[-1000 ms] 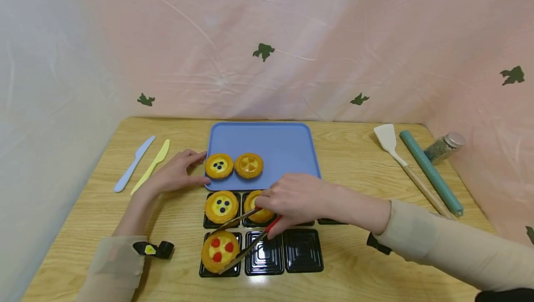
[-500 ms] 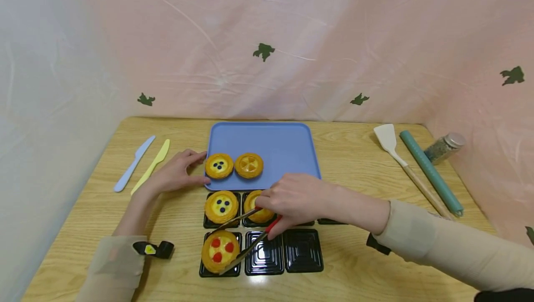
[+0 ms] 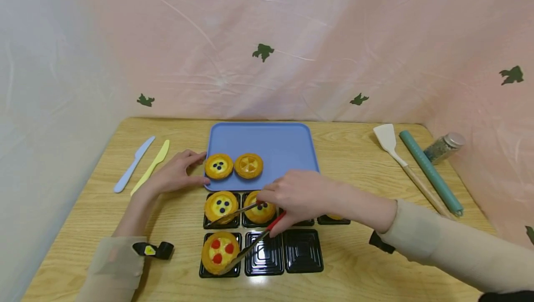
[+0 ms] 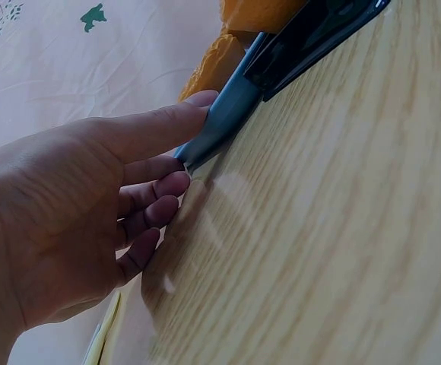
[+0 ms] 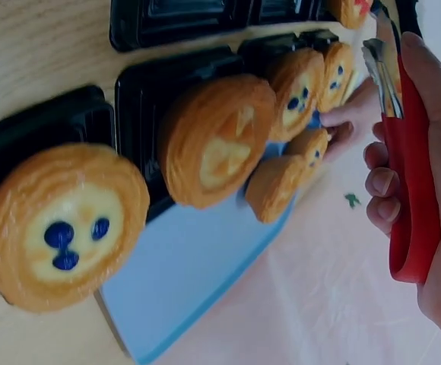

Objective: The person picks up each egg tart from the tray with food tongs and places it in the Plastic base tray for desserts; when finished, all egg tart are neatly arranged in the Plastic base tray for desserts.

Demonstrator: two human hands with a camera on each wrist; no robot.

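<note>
Item: red-handled tongs (image 3: pixel 250 232), held in the right hand (image 3: pixel 300 197), fingers curled round the red grip end; also seen in the right wrist view (image 5: pixel 403 175). Long axis: diagonal, from the hand down and toward the person's left, metal tips pointing at the near-left corner of the black cup block (image 3: pixel 303 250). Tips stand apart, one arm (image 3: pixel 227 214) running over the blueberry tart (image 3: pixel 221 205) in the far row, the other ending at the near edge of the red-berry tart (image 3: pixel 220 252); whether either tip touches pastry cannot be told. The red-berry tart lies to the left of and nearer the person than the right hand, in the near-left cup of the block; it is round, so it offers no long axis of its own. The right hand is the nearer hand to it; judged from this, the tongs need only narrow on it from their present line. Left hand (image 3: pixel 175 174): lies flat on the worktop (image 3: pixel 375 255) just left of the blue tray (image 3: pixel 271 142), fingers straight, fingertips (image 4: pixel 176 184) touching the tray's near-left corner (image 4: pixel 228 122). The tray lies just beyond the black cup block and carries two tarts (image 3: pixel 233 165) along its near-left edge.
</note>
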